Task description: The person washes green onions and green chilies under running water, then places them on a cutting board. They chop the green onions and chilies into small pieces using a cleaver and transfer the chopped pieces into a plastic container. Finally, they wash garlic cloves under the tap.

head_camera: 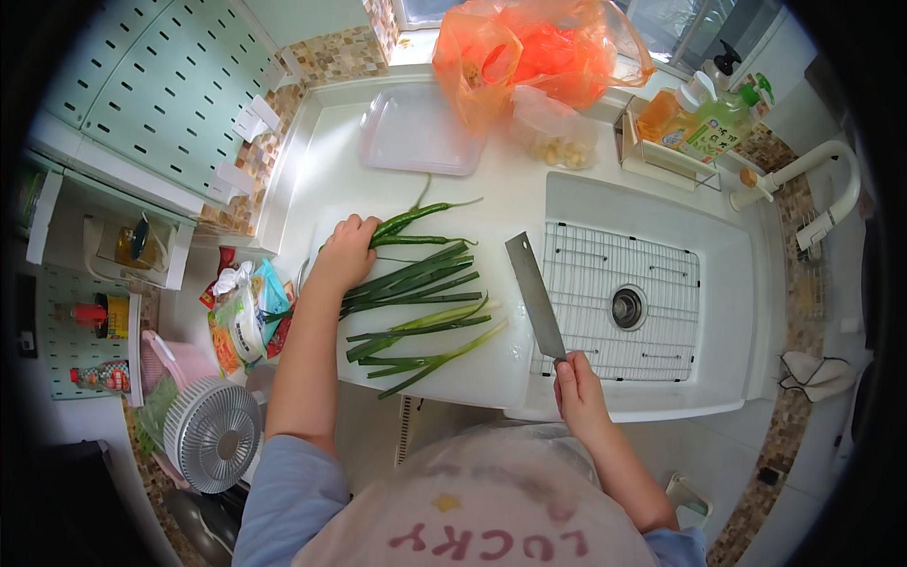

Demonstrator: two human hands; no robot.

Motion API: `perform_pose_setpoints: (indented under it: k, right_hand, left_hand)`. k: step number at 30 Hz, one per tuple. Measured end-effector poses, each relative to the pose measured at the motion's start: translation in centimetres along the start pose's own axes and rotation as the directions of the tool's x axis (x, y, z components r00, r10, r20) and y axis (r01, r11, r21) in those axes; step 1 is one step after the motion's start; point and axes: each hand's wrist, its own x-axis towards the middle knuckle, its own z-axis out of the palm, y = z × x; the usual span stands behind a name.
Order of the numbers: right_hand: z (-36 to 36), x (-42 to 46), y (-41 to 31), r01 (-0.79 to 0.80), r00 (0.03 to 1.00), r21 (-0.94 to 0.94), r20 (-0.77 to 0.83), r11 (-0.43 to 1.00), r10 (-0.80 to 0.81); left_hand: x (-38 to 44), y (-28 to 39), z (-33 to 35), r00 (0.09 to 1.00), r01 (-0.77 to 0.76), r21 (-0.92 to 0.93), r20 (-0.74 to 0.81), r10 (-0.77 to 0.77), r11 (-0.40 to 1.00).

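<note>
My left hand (352, 248) is closed around the ends of several long green chili peppers (414, 217) at the left of a white cutting board (496, 361). Below the peppers, green onion leaves (418, 281) lie across the board in a bunch, and smaller green onion pieces (432, 363) lie nearer the front edge. My right hand (579, 390) grips the handle of a cleaver (536, 301). Its blade points up and away, at the board's right side beside the sink, with no food touching it.
A white sink (726, 298) with a wire rack (659, 312) is at the right. Behind the board are a clear plastic lid or tray (421, 131), an orange plastic bag (531, 57) and a bag of pale pieces (563, 151). Food packages (244, 312) and a fan (212, 434) stand left.
</note>
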Motion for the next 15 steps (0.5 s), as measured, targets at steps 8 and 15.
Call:
perform_pose_setpoints:
  k: [8,15]
  right_hand:
    - [0.4,-0.8,-1.1,-0.038,0.999,-0.128,0.014,0.991,0.040]
    - [1.9,-0.5,-1.7,-0.031,1.000,-0.166,0.000,0.986,0.031]
  left_hand:
    - [-2.7,2.4,-2.4,0.959,0.002,0.038,-0.285,0.009,0.999]
    - [-9.0,13.0,-1.5,0.966,-0.255,-0.262,-0.103,0.236,0.931]
